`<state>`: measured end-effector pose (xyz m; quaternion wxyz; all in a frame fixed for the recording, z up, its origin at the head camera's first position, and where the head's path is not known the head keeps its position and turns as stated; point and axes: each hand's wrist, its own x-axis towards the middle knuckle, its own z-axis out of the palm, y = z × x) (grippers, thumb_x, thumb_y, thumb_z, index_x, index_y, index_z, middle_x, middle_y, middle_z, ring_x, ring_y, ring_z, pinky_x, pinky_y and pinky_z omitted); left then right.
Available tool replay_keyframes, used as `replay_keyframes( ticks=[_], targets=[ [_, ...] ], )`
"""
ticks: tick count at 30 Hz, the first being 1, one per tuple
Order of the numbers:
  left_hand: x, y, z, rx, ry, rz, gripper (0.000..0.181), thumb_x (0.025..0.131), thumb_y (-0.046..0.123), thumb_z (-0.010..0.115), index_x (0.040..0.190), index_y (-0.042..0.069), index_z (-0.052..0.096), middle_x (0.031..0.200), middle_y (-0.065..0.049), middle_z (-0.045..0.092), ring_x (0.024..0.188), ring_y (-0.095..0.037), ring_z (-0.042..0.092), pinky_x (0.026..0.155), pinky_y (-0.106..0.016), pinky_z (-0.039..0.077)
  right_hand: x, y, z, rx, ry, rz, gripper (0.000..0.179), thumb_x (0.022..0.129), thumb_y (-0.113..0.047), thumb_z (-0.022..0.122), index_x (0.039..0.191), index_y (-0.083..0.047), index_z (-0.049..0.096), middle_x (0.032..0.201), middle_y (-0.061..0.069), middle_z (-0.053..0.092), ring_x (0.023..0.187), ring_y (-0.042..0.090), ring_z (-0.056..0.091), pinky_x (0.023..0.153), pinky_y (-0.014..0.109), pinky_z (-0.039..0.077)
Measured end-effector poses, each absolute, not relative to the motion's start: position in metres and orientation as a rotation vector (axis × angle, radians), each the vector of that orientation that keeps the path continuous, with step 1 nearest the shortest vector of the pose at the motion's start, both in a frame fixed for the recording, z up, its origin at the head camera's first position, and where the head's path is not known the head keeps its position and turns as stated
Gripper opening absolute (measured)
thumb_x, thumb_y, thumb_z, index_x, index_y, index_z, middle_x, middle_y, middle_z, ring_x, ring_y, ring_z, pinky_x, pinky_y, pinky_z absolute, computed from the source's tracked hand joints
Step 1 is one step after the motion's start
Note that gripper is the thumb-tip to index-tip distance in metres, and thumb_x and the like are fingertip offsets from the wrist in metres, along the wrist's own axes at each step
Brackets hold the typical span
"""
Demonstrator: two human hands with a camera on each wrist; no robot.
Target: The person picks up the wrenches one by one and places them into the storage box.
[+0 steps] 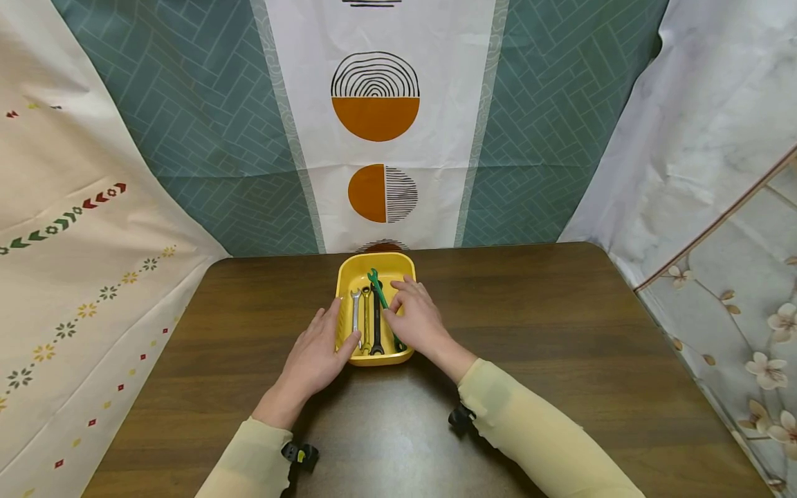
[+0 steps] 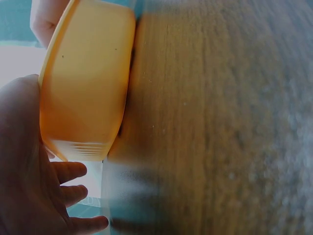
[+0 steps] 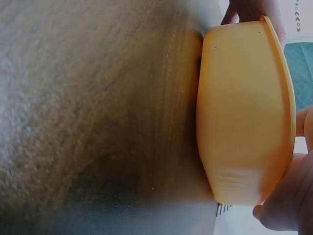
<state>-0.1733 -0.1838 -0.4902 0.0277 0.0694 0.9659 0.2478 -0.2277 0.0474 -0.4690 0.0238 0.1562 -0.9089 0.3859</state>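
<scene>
A yellow plastic tray (image 1: 376,261) holds several wrenches lying lengthwise. From left to right lie a silver wrench (image 1: 355,311), a gold wrench (image 1: 366,318) and a black wrench (image 1: 376,325). Slanting across the black one is a green wrench (image 1: 379,290), its upper open end toward the far side. My right hand (image 1: 418,315) reaches over the tray's right rim and pinches the green wrench near its middle with thumb and forefinger. My left hand (image 1: 319,349) rests along the left rim, fingers extended and thumb over the near left part. In the left wrist view, its fingers (image 2: 73,195) are spread beside the tray wall (image 2: 88,73).
The tray stands on a dark brown wooden table (image 1: 498,311), close to its back edge. A patterned cloth (image 1: 398,152) hangs behind the table. Light floral cloths (image 1: 93,311) hang at both sides.
</scene>
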Motion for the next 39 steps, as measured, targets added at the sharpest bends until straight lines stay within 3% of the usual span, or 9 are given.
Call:
replay_keyframes(
  ticks=[15,30,39],
  targets=[
    [-0.174,-0.184,-0.491,0.227,2.990,0.770,0.094,0.112,0.063,0.049,0.178,0.008,0.012,0.179,-0.019,0.028,0.167,-0.043,0.021,0.127,-0.069,0.028,-0.229,0.043,-0.473,0.574,-2.816,0.918,0.031,0.100,-0.021,0.078,0.071,-0.015,0.066,0.155,0.015,0.064,0.161,0.036,0.039,0.133,0.057,0.021],
    [-0.173,-0.183,-0.491,0.225,2.991,0.777,0.091,0.113,0.058,0.052,0.178,0.007,0.013,0.179,-0.020,0.029,0.166,-0.044,0.021,0.127,-0.069,0.028,-0.227,0.036,-0.481,0.542,-2.835,0.703,0.034,0.100,-0.021,0.077,0.069,-0.016,0.064,0.149,0.011,0.068,0.159,0.033,0.041,0.133,0.060,0.019],
    [-0.173,-0.183,-0.491,0.233,2.997,0.788,0.091,0.113,0.057,0.053,0.177,0.006,0.015,0.179,-0.020,0.030,0.166,-0.045,0.022,0.127,-0.069,0.028,-0.227,0.033,-0.482,0.537,-2.876,0.516,0.029,0.100,-0.022,0.075,0.073,-0.015,0.071,0.148,0.009,0.069,0.159,0.031,0.041,0.133,0.060,0.017]
  ],
)
